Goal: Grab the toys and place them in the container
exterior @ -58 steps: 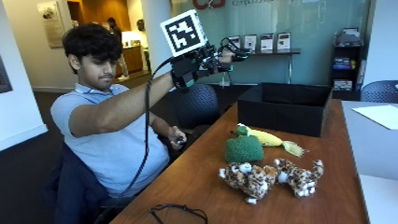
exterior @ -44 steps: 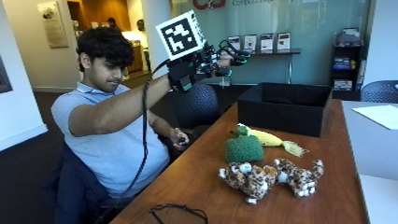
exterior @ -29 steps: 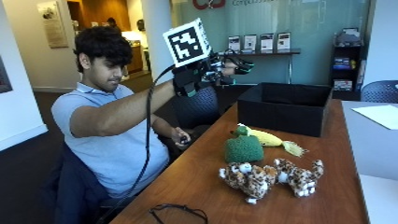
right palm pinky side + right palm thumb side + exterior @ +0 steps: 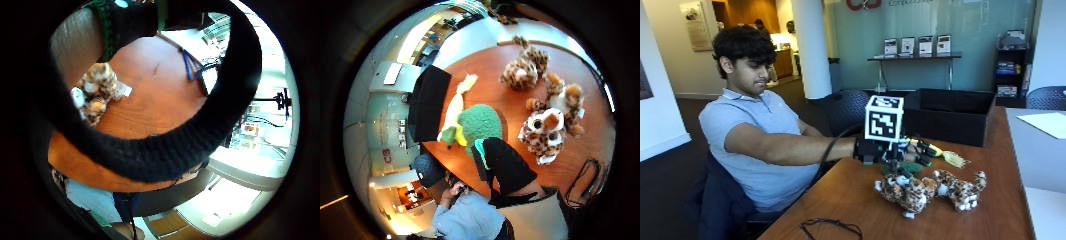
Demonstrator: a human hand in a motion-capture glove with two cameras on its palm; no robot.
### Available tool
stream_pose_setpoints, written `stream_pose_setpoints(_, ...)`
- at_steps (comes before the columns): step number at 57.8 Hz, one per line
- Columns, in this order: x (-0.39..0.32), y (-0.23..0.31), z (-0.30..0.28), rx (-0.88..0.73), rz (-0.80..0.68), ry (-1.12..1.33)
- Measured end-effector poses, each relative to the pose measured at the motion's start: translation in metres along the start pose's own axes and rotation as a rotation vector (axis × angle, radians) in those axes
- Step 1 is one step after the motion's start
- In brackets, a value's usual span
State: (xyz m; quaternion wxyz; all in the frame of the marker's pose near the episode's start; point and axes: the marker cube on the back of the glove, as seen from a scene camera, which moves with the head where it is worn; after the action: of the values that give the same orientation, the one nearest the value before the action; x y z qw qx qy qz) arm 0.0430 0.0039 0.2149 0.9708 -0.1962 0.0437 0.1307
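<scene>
Here the gloved right hand [image 4: 896, 150] is stretched out low over the worktop [image 4: 853, 200], just above the green plush toy [image 4: 479, 122]. Grip state: cannot tell; in the outside view the fingers point away toward the toys and their curl does not read, and neither palm view settles it. Whether the hand touches the green toy cannot be told either.

Green toy lies on the worktop, mostly hidden behind the hand in the outside view; the thumb-side palm view shows its round green body with a yellow part reaching toward the container.

Two spotted plush leopards [image 4: 909, 192] [image 4: 963, 189] lie side by side just in front of the green toy, nearer the worktop's front edge, touching or nearly touching each other.

Black open-topped container [image 4: 953, 117] stands at the far end of the worktop, beyond the toys, apart from them.

A loop of black cable [image 4: 833, 227] lies near the worktop's near edge. White paper [image 4: 1046, 122] lies beside the container.
</scene>
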Motion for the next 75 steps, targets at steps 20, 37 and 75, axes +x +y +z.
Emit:
stream_pose_setpoints(20,0.001,-0.012,0.096,-0.106,-0.033,0.017)
stream_pose_setpoints(37,-0.007,-0.017,0.106,-0.012,-0.054,-0.067)
stream_pose_setpoints(75,-0.009,-0.027,0.082,0.300,-0.038,-0.140)
